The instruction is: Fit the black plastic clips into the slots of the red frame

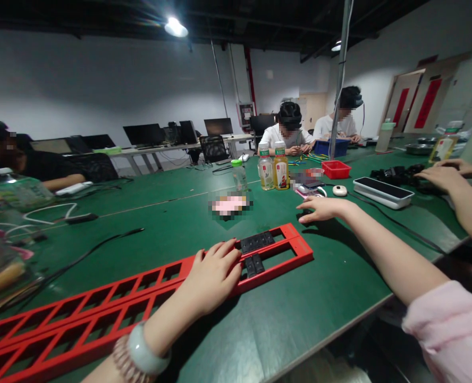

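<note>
A long red plastic rack with rows of rectangular slots lies across the green table. Several small black parts sit in its slots at the right end. My left hand lies palm down on the rack just left of those parts, fingers flat and holding nothing. A pale bangle is on that wrist. My right hand reaches forward past the rack's end, palm down with fingers stretched out. Its fingertips are over a small dark piece on the table.
Two drink bottles, a red bin, a white-edged black tray and cables lie beyond. Another person's hands work at the right. Two people sit at the far end; one is on the left.
</note>
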Available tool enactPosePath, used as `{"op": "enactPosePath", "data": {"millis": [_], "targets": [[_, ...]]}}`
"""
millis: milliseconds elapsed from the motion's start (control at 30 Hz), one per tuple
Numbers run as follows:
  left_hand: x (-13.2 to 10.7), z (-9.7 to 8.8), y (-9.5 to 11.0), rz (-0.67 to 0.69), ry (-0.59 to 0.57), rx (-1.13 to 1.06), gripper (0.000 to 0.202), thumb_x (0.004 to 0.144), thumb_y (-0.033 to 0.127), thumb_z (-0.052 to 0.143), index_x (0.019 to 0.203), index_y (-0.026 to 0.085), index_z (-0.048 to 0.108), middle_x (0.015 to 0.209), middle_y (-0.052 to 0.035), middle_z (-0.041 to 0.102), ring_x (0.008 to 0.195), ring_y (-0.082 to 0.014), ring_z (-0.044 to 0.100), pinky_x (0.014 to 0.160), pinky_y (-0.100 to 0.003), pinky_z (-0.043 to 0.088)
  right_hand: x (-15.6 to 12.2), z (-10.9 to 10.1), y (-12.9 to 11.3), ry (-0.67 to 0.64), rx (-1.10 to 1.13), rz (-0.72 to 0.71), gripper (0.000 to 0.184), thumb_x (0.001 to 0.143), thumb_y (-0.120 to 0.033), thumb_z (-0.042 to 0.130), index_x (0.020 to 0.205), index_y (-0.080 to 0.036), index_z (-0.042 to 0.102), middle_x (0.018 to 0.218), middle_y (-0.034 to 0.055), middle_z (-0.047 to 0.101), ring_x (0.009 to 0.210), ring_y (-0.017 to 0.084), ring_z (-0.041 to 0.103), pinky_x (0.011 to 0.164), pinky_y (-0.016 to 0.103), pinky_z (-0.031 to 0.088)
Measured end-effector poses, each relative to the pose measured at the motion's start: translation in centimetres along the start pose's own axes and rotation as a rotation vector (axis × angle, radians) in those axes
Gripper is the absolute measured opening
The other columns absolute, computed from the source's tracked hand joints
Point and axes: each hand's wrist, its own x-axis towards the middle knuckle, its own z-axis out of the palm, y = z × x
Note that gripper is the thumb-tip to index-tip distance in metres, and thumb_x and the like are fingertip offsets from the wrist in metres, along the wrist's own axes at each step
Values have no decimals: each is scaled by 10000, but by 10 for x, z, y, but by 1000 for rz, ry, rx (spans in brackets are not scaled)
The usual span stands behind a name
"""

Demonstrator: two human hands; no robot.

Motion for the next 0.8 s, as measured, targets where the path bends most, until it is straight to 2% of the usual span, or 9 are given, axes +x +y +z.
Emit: {"op": "enactPosePath", "data": {"millis": [100, 200, 500, 600, 700, 800], "targets": [[-1, -1, 0, -7, -5, -13, 331, 878, 352, 293, 1027, 237, 565, 1345, -76, 395, 1213, -266, 356, 932, -519, 301, 0, 0, 3, -3, -19, -133, 644, 663, -474, 632, 1247, -241, 490, 1307, 97, 435, 1199, 291, 383, 980, 382, 308], [-1, -1, 0, -8, -2, -18, 332, 879, 354, 288, 1023, 238, 564, 1348, -72, 393, 1214, -265, 359, 930, -516, 306, 4, 2, 2, 3, -32, -202, 572, 658, -349, 655, 1201, -219, 532, 1239, 89, 503, 1151, 263, 436, 961, 352, 330], [-2, -1, 0, -23, -3, -42, 337, 877, 366, 292, 1027, 242, 568, 1354, -78, 383, 1224, -273, 344, 942, -550, 278, 3, -4, -13, 151, 33, -191, 446, 638, -312, 664, 1052, -165, 588, 1050, 90, 595, 986, 233, 533, 844, 331, 405], [-2, 0, -1, -11, 0, -35, 336, 880, 360, 291, 1025, 238, 568, 1352, -82, 386, 1219, -275, 352, 938, -549, 287, -3, -8, -29, 245, 92, -245, 426, 639, -312, 665, 1026, -152, 584, 1011, 86, 596, 939, 214, 541, 809, 324, 416], [-1, 2, -2, -7, 19, -35, 322, 874, 355, 312, 1026, 236, 570, 1345, -78, 396, 1218, -278, 354, 942, -543, 294, -11, -11, -55, 333, 164, -318, 376, 658, -321, 655, 985, -149, 586, 944, 70, 596, 857, 183, 546, 758, 311, 427], [-1, 6, -2, -14, 73, -47, 305, 860, 351, 357, 1016, 219, 583, 1304, -81, 441, 1209, -283, 360, 965, -518, 303, -19, -7, -85, 325, 264, -462, 349, 663, -337, 657, 948, -149, 585, 895, 50, 575, 791, 151, 536, 710, 280, 436]]}}
